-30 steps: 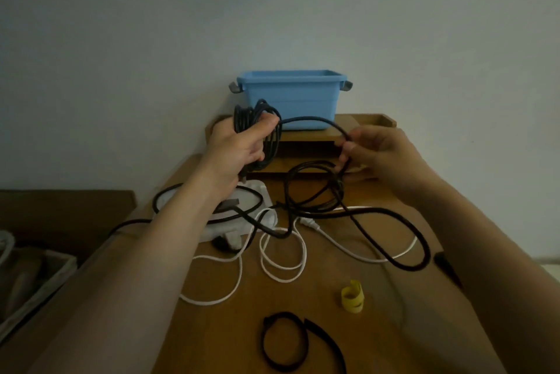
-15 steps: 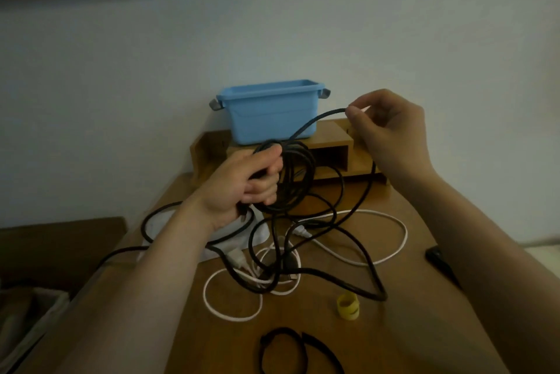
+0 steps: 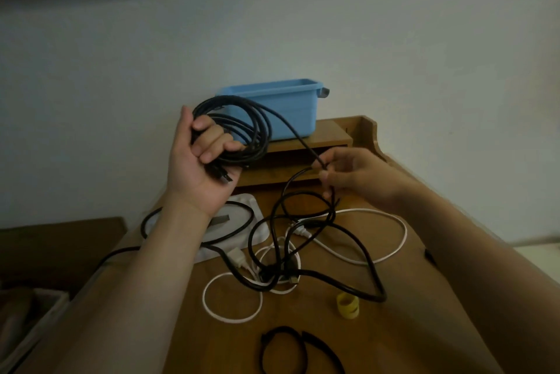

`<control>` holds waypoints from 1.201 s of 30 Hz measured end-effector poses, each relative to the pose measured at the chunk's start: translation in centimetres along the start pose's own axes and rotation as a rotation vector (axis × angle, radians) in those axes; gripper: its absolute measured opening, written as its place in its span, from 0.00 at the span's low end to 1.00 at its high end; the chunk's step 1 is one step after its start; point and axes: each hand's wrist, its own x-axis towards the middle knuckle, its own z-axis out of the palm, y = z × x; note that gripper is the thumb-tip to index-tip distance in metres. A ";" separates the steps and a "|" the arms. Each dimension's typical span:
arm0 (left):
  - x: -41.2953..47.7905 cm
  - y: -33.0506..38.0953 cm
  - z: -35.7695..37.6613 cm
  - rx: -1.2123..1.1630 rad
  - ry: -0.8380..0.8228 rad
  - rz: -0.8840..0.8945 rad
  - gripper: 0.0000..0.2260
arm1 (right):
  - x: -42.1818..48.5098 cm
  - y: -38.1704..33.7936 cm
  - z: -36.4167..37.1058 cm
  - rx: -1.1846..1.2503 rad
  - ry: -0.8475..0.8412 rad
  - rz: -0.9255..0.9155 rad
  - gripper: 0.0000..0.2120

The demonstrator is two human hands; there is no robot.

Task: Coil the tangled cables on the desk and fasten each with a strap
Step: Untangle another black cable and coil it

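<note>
Currently | left hand (image 3: pixel 197 170) grips coil (image 3: pixel 263 134) | right hand (image 3: pixel 360 179) pinches cable (image 3: pixel 298 134) | likely light, limp, springy | best pinched close to coil

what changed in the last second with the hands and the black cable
The left hand turned palm up, lifting the black coil before the blue bin. The right hand dropped from its high pull, pinching its free length lower. Both keep their grip; yellow strap, black strap and white cable lie unmoved.

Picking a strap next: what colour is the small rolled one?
Yellow; the rolled strap shows in the head view.
</note>
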 end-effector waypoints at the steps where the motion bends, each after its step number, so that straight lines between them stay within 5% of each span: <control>1: 0.0 0.1 -0.2 -0.034 0.051 0.032 0.19 | 0.1 0.4 0.2 -0.012 -0.058 0.040 0.10; 5: 0.4 0.7 -1.0 -0.119 0.205 0.156 0.19 | 0.3 1.7 1.3 -0.110 -0.242 0.163 0.09; 9: 0.7 1.2 -1.9 -0.114 0.304 0.232 0.19 | 0.4 2.1 1.6 -0.012 -0.249 0.232 0.08; 17: 0.9 0.8 -2.0 0.136 0.378 0.221 0.12 | 0.6 -0.6 0.9 0.193 0.440 -0.067 0.08; 22: 0.7 -0.2 -1.5 0.333 0.298 0.147 0.09 | 0.2 -2.1 0.0 -0.166 0.607 -0.245 0.10; 27: 0.4 -1.1 -0.8 0.416 0.207 0.052 0.08 | 0.3 -1.8 0.4 -0.701 0.557 -0.258 0.10; 31: 0.1 -1.2 -0.5 0.559 0.175 0.037 0.08 | -0.3 -2.8 1.1 -1.102 0.313 -0.166 0.10; 36: -0.1 -1.7 -0.2 0.880 0.141 0.078 0.08 | -1.5 -5.4 1.8 -1.104 0.095 -0.241 0.09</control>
